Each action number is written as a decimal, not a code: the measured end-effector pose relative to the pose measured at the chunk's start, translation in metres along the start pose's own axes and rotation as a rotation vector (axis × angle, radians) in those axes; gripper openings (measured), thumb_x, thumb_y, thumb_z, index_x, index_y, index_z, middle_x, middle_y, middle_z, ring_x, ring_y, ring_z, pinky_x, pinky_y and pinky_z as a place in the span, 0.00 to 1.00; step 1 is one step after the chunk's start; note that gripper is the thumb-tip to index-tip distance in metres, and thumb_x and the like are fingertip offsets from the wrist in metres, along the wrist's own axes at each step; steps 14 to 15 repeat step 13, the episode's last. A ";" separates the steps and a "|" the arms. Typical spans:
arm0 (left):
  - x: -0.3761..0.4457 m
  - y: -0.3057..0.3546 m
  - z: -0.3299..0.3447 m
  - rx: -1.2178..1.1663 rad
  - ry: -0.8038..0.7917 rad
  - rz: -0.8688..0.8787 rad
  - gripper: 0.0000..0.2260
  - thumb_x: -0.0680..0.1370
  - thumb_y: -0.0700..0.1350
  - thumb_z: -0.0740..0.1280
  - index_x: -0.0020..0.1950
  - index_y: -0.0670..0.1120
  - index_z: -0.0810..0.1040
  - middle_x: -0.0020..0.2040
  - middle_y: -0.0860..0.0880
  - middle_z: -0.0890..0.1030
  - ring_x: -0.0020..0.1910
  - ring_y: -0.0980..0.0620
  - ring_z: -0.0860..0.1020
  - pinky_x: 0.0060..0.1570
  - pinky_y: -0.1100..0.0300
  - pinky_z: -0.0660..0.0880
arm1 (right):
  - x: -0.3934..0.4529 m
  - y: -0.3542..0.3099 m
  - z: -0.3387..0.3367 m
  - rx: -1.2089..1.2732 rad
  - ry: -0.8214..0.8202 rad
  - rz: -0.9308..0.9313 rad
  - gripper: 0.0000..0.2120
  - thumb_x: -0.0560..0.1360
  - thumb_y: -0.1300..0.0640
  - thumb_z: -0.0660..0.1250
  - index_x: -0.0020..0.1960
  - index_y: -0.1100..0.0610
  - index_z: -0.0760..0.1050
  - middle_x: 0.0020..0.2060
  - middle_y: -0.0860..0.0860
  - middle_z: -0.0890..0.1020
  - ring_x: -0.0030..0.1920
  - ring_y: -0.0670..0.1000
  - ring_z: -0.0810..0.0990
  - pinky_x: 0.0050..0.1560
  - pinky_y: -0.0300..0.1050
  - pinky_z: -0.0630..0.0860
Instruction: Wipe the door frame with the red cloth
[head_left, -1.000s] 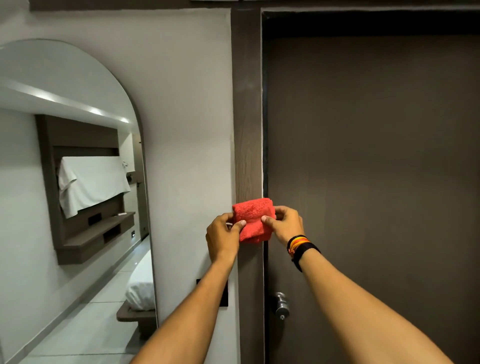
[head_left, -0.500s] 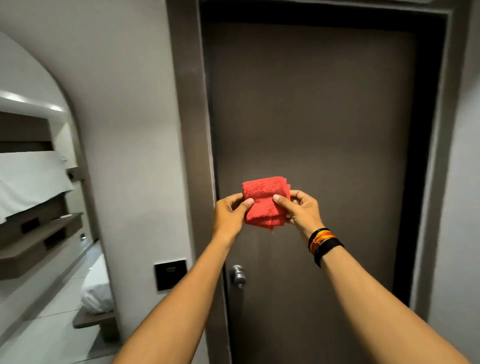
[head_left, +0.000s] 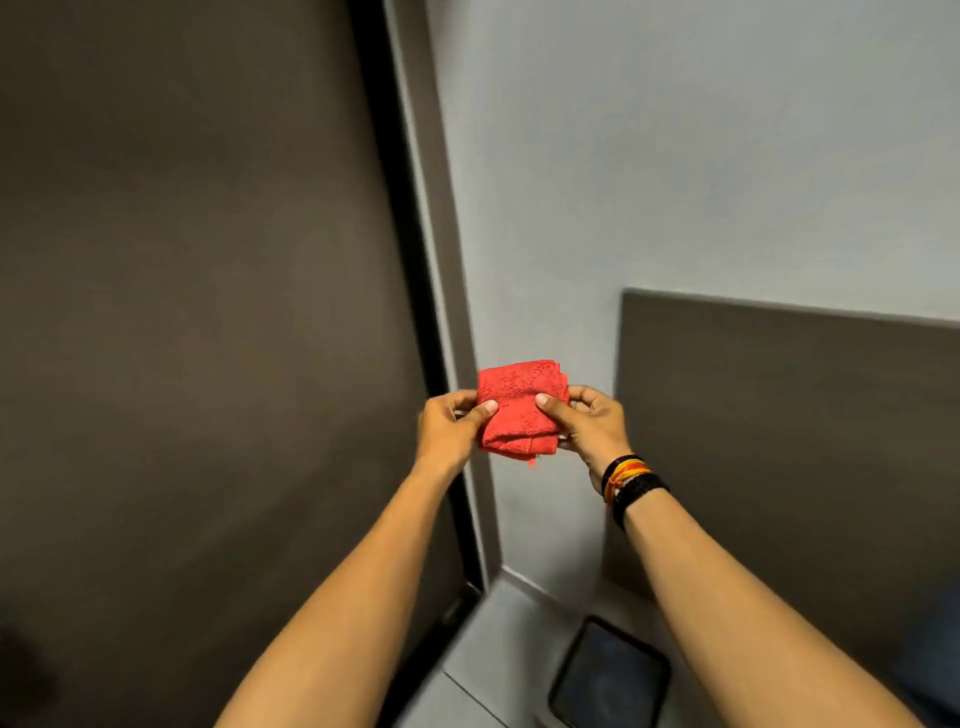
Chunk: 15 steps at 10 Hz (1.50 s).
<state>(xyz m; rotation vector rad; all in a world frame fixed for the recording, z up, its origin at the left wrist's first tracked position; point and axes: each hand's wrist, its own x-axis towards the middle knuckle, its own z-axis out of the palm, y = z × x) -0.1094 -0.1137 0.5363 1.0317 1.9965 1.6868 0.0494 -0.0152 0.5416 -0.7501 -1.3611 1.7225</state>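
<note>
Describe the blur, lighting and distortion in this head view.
Head view: motion blur smears the dark mat and floor at the bottom; the red cloth, left hand and right hand stay fairly sharp; dim, even light without glare; wide-angle lens tilts the door frame.

Left hand (head_left: 449, 426) and right hand (head_left: 589, 423) pinching folded red cloth (head_left: 519, 408), door frame (head_left: 447, 312) behind

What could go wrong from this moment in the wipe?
The red cloth is a loose folded wad pinched by the left hand and right hand; it may unfold or slip. It is held off the door frame, so the pass may miss. The dark object below may trip.
</note>
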 end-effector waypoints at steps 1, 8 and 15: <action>0.010 -0.049 0.085 0.007 -0.101 -0.089 0.05 0.77 0.40 0.74 0.52 0.42 0.87 0.47 0.40 0.88 0.42 0.46 0.84 0.52 0.50 0.83 | 0.023 0.049 -0.074 -0.021 0.122 0.093 0.07 0.74 0.61 0.74 0.51 0.59 0.79 0.40 0.54 0.86 0.34 0.45 0.86 0.31 0.40 0.82; -0.077 -0.483 0.281 0.361 -0.359 -0.678 0.12 0.77 0.40 0.74 0.60 0.46 0.85 0.55 0.46 0.87 0.54 0.44 0.85 0.62 0.48 0.82 | 0.005 0.505 -0.234 0.048 0.467 0.923 0.12 0.78 0.71 0.62 0.52 0.56 0.76 0.46 0.56 0.81 0.44 0.55 0.81 0.49 0.53 0.82; -0.102 -0.562 0.286 0.557 -0.564 -0.542 0.21 0.82 0.36 0.60 0.74 0.48 0.75 0.68 0.40 0.80 0.65 0.39 0.79 0.70 0.48 0.76 | 0.016 0.598 -0.239 -0.323 0.399 0.899 0.17 0.79 0.64 0.56 0.64 0.56 0.78 0.61 0.59 0.81 0.59 0.59 0.80 0.61 0.51 0.77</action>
